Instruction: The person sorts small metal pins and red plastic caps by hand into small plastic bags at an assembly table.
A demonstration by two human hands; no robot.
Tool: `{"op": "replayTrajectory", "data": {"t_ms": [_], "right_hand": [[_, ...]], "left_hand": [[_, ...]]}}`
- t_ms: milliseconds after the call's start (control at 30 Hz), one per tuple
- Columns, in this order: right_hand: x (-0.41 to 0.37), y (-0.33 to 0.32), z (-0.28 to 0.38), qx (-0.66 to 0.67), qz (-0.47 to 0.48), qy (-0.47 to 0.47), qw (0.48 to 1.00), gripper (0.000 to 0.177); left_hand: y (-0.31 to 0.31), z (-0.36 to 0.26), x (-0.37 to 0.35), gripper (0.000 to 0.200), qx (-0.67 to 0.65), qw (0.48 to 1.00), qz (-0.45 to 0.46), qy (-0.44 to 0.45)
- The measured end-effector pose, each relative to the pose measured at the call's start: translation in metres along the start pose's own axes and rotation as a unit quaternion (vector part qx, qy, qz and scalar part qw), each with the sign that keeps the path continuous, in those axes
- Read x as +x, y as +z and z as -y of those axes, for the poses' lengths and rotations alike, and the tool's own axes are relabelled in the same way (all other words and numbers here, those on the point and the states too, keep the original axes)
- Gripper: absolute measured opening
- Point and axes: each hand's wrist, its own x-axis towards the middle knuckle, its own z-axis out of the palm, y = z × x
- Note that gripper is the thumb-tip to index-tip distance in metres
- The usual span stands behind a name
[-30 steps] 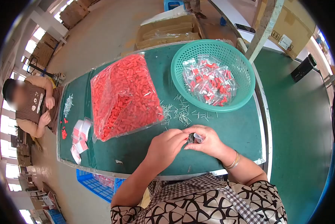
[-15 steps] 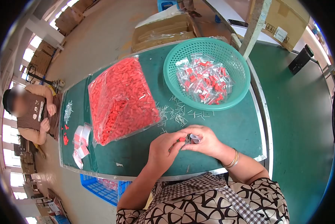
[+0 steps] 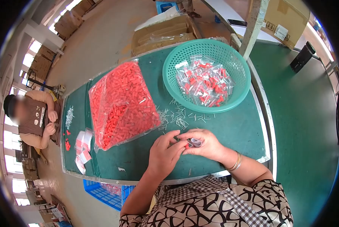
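Observation:
Just above the table's near edge, my right hand (image 3: pixel 206 144) grips a small clear plastic bag (image 3: pixel 195 142), which is curled between thumb and fingers. My left hand (image 3: pixel 164 154) meets it from the left, with its fingertips pinched at a small red plastic sleeve (image 3: pixel 187 146) by the bag. Fingers partly hide both the sleeve and the bag's opening. Loose small metal screws or pins (image 3: pixel 180 120) lie just beyond my hands. A large clear bag of red plastic sleeves (image 3: pixel 122 106) lies to their left.
A green perforated basket (image 3: pixel 168 85) holds several filled small bags. At the left lie flat plastic bags (image 3: pixel 82 145), red pieces (image 3: pixel 67 144) and more metal pins (image 3: pixel 69 117). A co-worker (image 3: pixel 33 117) sits beyond the left edge. A metal post (image 3: pixel 252 32) stands at the right.
The red sleeve has shifted slightly right and down, closer to the bag in my right hand. My left index finger has lifted a little away from the right hand's fingers.

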Motion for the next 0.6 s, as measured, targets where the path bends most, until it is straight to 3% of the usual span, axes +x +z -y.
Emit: {"op": "replayTrajectory", "data": {"t_ms": [133,367,600], "right_hand": [[0.001,0.0,-0.001,-0.092,0.015,-0.018,0.995,0.045],[-0.001,0.002,0.001,-0.019,0.035,0.047,0.998,0.05],[0.0,-0.002,0.017,-0.085,-0.033,0.0,0.996,0.05]], "left_hand": [[-0.003,-0.001,0.003,0.018,0.003,0.999,0.036,-0.021],[-0.01,0.006,0.002,0.021,0.023,0.997,0.076,-0.006],[-0.026,-0.003,0.005,0.015,0.096,0.995,0.02,0.022]]}}
